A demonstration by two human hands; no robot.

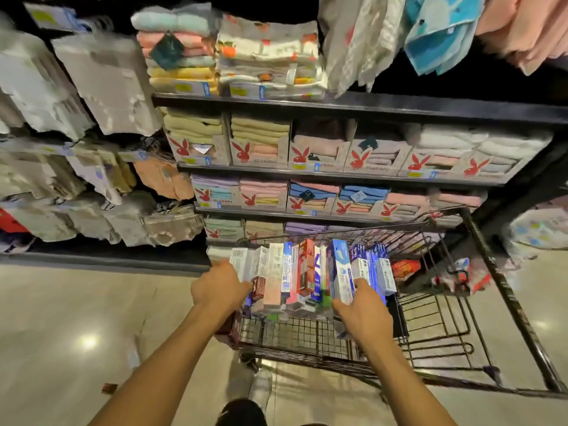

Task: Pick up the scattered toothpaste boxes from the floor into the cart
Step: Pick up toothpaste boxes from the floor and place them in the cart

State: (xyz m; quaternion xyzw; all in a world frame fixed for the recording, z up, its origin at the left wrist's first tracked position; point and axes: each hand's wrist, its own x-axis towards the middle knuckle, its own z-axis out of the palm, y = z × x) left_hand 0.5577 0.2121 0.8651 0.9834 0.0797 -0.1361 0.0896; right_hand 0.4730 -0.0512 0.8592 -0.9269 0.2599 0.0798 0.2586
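Black metal shelves (368,106) full of folded towels (261,133) fill the view from ten o'clock to two o'clock. A shiny tan floor (61,318) lies below them. A black wire cart (507,302) stands at four o'clock, with a red pack (405,268) lying inside near its far end. Over the near corner of the cart, a long row of toothpaste boxes (307,272) is held up in the air, side by side like books. The left hand (219,290) grips the row at its nine o'clock end. The right hand (364,318) grips its three o'clock end, thumb on a blue box. Both hands are closed on the boxes and squeeze them together. That is the risky part, I think. Only the squeeze holds the middle boxes, so if one hand lets go a little, they could slide out. Some would land in the cart, but the left end hangs near the cart's edge, so some could drop back on the floor. A dark red box (232,329) under the left wrist sits very low, and I cannot tell if a finger holds it. One small brown box (109,388) lies on the floor at seven o'clock and could be forgotten or stepped on.
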